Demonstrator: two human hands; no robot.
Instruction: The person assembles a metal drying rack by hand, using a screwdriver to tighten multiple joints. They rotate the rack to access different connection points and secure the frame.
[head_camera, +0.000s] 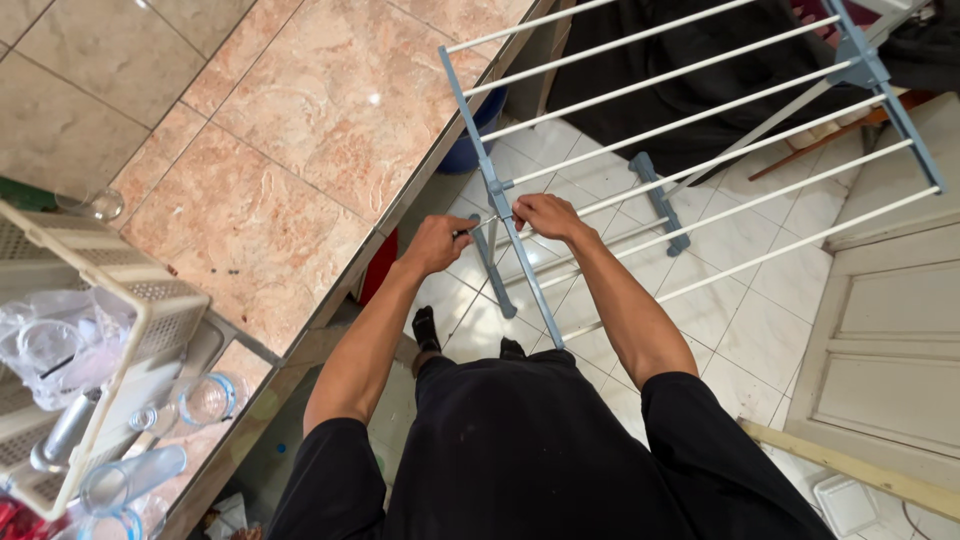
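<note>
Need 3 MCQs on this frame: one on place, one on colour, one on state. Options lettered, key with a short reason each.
1. Where are both hands?
A. On the near grey side bar of the drying rack
B. In the plastic basket
C. On the wooden door

2. What colour are the rack's rods?
A. Red
B. White
C. Black

3. How do the rack's rods stand?
A. Loaded with wet clothes
B. Bare, with nothing hung on them
C. Wrapped in plastic

Key:
1 A: the left hand and right hand both close on the side bar of the drying rack, beside the tiled counter.
2 B: the rods are white, set between grey side bars.
3 B: floor tiles and a dark cloth show straight through between the rods; nothing hangs on them.
</note>
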